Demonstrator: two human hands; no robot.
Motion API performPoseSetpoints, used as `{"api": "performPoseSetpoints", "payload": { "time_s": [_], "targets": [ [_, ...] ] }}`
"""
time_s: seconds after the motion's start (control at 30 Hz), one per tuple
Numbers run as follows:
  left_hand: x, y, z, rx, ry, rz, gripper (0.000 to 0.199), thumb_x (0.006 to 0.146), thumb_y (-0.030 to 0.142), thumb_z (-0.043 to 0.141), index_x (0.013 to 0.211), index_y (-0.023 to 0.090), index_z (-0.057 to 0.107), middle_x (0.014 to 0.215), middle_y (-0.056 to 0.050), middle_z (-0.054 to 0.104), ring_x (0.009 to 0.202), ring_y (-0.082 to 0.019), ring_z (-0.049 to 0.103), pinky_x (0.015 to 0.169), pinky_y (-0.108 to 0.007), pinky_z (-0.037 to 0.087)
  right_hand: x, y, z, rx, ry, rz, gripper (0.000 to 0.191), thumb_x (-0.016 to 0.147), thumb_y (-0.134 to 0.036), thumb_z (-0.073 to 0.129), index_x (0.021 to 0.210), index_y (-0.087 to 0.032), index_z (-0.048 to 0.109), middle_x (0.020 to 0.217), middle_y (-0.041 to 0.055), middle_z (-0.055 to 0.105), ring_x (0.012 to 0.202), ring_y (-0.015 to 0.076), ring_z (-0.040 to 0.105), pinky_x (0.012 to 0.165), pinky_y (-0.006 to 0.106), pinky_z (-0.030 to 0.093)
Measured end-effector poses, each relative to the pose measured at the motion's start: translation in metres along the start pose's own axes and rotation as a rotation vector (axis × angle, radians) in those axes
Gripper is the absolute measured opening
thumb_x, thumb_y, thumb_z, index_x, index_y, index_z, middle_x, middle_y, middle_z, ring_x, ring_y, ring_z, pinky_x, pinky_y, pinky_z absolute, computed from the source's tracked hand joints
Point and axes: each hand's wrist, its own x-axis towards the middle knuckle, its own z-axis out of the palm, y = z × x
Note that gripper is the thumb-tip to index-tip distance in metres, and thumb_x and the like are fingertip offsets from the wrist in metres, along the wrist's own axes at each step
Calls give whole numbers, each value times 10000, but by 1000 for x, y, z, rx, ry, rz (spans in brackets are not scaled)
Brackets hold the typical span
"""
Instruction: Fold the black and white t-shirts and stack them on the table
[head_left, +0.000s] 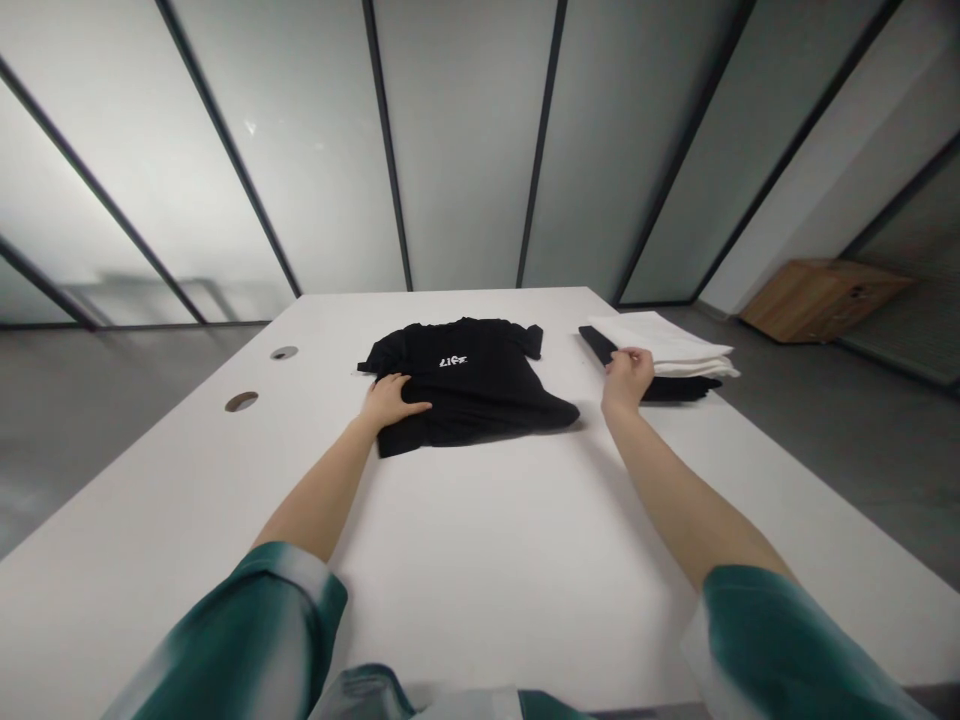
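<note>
The left hand (pixel 388 402) — open, fingers spread — rests flat on the black T-shirt (pixel 472 390).

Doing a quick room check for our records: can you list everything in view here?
black T-shirt: one, black with white print, spread on the table
folded white cloth: one stack, white, right of the T-shirt
folded black cloth: one pile, black, beneath the white stack
table: one, white, filling the middle of the view
round table holes: two, near the table's left edge
wooden cabinet: one, brown, on the floor at far right
frosted glass panels: several, pale grey with dark frames, beyond the table
floor: grey, on both sides of the table
sleeves: two, green and white, nearest the camera
left hand: one, resting on the T-shirt
right hand: one, at the edge of the stack
</note>
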Motion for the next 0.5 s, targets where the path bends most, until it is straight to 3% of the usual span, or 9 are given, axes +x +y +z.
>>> {"api": "performPoseSetpoints", "payload": {
  "time_s": [0.1,0.17,0.23,0.3,0.37,0.43,0.5],
  "targets": [
    [-1,12,-14,26,127,-63,360,851,468,595,1056,183,674,1103,-145,697,1090,-321,620,939,-406,448,-15,-6,-4,-164,-112,-181,97,730,-310,495,793,-245,461,634,-31,456,578,155,448,552,281,330],
    [-4,24,-23,-24,66,-2,288,877,452,549,889,196,683,884,-106,712,904,-291,662,809,-372,472,-34,-9,-1,-274,-341,-269,72,731,-307,510,759,-243,497,620,-16,499,587,164,476,571,288,344],
    [-8,36,-27,-117,-77,153,339,851,529,570,816,210,680,802,-75,706,804,-262,664,739,-341,472,-53,-12,5,-404,-648,-353,78,741,-317,540,712,-246,526,588,-8,535,590,174,502,613,298,372],
    [-13,47,-25,-172,-211,306,413,759,617,648,846,217,702,858,-73,723,830,-263,669,760,-333,480,-67,-14,12,-559,-928,-421,144,770,-357,578,677,-247,563,584,6,583,619,191,543,674,313,402],
    [-17,55,-19,-149,-268,366,556,661,666,716,977,209,724,1028,-110,728,984,-310,662,888,-370,472,-74,-14,18,-684,-1073,-466,226,827,-421,575,700,-242,628,663,45,665,716,224,606,762,341,430],
    [-19,59,-11,-65,-272,334,752,602,697,745,1158,193,694,1278,-170,649,1215,-385,566,1056,-458,379,-76,-10,21,-751,-1089,-503,300,881,-468,535,841,-224,705,876,105,738,913,274,646,903,394,425],
    [-20,56,-2,3,-266,261,870,636,714,715,1321,189,605,1486,-200,482,1383,-420,404,1144,-547,251,-74,-4,20,-811,-1057,-525,396,888,-493,534,1080,-194,709,1178,156,701,1165,332,583,1044,466,352]
  ]
}}
